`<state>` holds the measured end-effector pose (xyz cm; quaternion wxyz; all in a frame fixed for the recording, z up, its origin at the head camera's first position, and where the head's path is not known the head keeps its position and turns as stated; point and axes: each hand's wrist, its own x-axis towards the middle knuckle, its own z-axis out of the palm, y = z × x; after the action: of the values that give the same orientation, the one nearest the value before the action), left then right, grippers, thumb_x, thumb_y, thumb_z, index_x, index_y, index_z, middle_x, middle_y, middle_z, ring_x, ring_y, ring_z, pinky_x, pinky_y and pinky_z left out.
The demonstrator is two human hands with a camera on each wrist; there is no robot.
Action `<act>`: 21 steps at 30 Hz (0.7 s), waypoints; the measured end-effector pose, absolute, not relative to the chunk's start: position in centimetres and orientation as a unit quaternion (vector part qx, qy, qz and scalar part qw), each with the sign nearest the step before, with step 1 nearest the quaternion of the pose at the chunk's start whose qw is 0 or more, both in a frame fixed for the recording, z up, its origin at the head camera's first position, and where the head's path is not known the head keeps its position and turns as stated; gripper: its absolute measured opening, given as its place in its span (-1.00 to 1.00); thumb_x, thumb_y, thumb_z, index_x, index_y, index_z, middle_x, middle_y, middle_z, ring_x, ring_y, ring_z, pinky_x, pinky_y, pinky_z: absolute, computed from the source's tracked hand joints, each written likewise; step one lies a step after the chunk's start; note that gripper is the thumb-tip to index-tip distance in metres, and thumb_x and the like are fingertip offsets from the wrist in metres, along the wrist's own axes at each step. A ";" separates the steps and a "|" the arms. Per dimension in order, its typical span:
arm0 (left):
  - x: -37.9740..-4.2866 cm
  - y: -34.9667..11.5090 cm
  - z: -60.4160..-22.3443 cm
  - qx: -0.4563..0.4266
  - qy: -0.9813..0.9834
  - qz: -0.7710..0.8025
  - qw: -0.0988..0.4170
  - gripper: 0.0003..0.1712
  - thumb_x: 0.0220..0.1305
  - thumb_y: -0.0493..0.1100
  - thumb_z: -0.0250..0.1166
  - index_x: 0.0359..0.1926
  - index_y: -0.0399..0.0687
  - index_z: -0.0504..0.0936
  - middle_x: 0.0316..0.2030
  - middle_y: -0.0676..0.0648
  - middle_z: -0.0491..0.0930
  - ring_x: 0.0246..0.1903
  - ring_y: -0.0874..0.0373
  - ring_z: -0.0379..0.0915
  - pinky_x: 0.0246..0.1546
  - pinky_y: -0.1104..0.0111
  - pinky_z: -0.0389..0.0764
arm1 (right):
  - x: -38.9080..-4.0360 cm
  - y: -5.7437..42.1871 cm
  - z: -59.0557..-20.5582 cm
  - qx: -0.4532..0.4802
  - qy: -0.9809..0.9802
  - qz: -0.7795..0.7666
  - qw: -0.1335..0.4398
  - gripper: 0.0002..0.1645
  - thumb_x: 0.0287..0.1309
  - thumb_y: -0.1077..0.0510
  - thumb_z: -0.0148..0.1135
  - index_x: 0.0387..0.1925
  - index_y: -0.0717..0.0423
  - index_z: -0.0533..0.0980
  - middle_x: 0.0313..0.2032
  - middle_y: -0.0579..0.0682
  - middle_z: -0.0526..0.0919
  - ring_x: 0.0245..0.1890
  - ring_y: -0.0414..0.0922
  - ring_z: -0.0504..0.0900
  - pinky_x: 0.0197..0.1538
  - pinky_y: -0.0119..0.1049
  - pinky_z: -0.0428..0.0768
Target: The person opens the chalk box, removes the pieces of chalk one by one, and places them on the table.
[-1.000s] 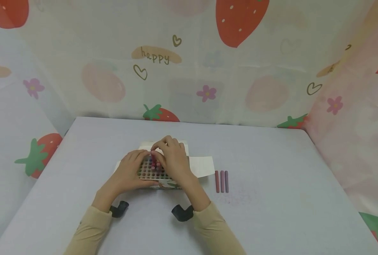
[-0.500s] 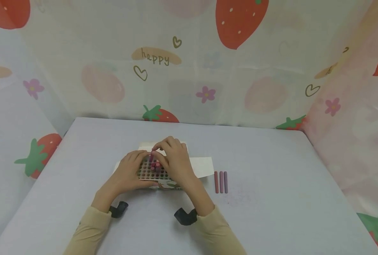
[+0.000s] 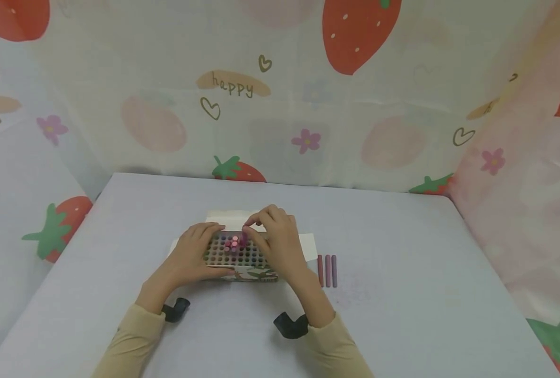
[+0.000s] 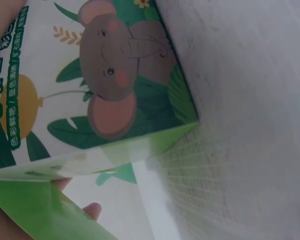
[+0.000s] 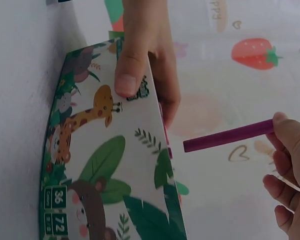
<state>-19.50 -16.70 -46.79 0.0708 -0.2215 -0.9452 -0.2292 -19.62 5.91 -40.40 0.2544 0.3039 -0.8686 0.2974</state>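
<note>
My right hand (image 3: 281, 245) pinches one end of a purple chalk stick (image 5: 227, 136) between thumb and fingers. The stick's other end points down at the box top and, in the right wrist view, stands apart from it. Below is the open chalk box (image 5: 110, 150), printed with animals, its top a grid of round holes. Several pink and purple sticks (image 3: 234, 240) poke up from the grid near its back middle. My left hand (image 3: 191, 256) grips the box's left end, its thumb on the front face and its fingers over the top. The fingers' far ends are partly hidden.
Three chalk sticks (image 3: 328, 270), reddish, pink and purple, lie side by side right of the box. White flaps (image 3: 308, 245) stick out from the box's right and back. Faint chalk dust marks the white table (image 3: 402, 283). Strawberry-printed cloth (image 3: 280, 115) stands behind.
My right hand has moved right across the box with the purple chalk stick, from the back left of the grid to right of the raised sticks. My left hand stays put.
</note>
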 end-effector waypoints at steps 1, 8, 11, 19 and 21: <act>-19.5 -16.7 -46.8 -0.223 -0.945 -0.229 0.073 0.19 -0.33 0.47 0.39 0.27 -0.06 0.24 0.21 -0.18 0.28 0.24 -0.12 0.11 0.27 -0.04 0.12 | -19.6 6.2 -40.4 0.303 -0.867 0.299 0.258 -0.83 0.16 -0.04 0.20 -0.32 -0.05 0.55 -0.34 -0.09 0.49 -0.30 -0.20 0.44 -0.19 -0.23 0.38; -19.6 -16.7 -46.9 -0.219 -0.947 -0.226 0.065 0.21 -0.35 0.49 0.38 0.28 -0.04 0.22 0.22 -0.16 0.26 0.25 -0.09 0.09 0.28 -0.03 0.10 | -19.5 8.1 -40.3 0.274 -0.866 0.330 0.255 -0.85 0.11 0.01 0.27 -0.36 -0.01 0.58 -0.37 -0.07 0.50 -0.33 -0.16 0.44 -0.18 -0.16 0.39; -19.6 -16.6 -46.7 -0.217 -0.948 -0.224 0.057 0.22 -0.35 0.51 0.36 0.29 -0.04 0.21 0.22 -0.16 0.26 0.26 -0.09 0.09 0.29 -0.02 0.09 | -19.5 8.9 -40.2 0.256 -0.869 0.342 0.248 -0.84 0.10 0.03 0.29 -0.36 0.02 0.57 -0.36 -0.08 0.50 -0.33 -0.16 0.45 -0.16 -0.17 0.39; -19.6 -16.7 -46.7 -0.214 -0.950 -0.219 0.052 0.22 -0.34 0.51 0.36 0.30 -0.04 0.20 0.23 -0.15 0.26 0.26 -0.10 0.08 0.30 -0.02 0.08 | -19.6 11.0 -40.3 0.249 -0.866 0.354 0.252 -0.84 0.06 0.05 0.33 -0.37 0.03 0.56 -0.37 -0.08 0.51 -0.32 -0.12 0.49 -0.17 -0.17 0.37; -19.6 -16.8 -46.7 -0.214 -0.950 -0.220 0.051 0.22 -0.34 0.51 0.35 0.30 -0.04 0.20 0.23 -0.16 0.26 0.26 -0.10 0.08 0.30 -0.02 0.08 | -19.6 11.6 -40.2 0.249 -0.868 0.352 0.248 -0.85 0.05 0.06 0.34 -0.37 0.02 0.57 -0.38 -0.08 0.51 -0.33 -0.12 0.49 -0.17 -0.17 0.36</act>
<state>-19.64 -16.75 -46.70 0.0514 -0.2139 -0.9504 -0.2199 -19.60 11.64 -40.25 0.2483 0.2489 -0.8675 0.3519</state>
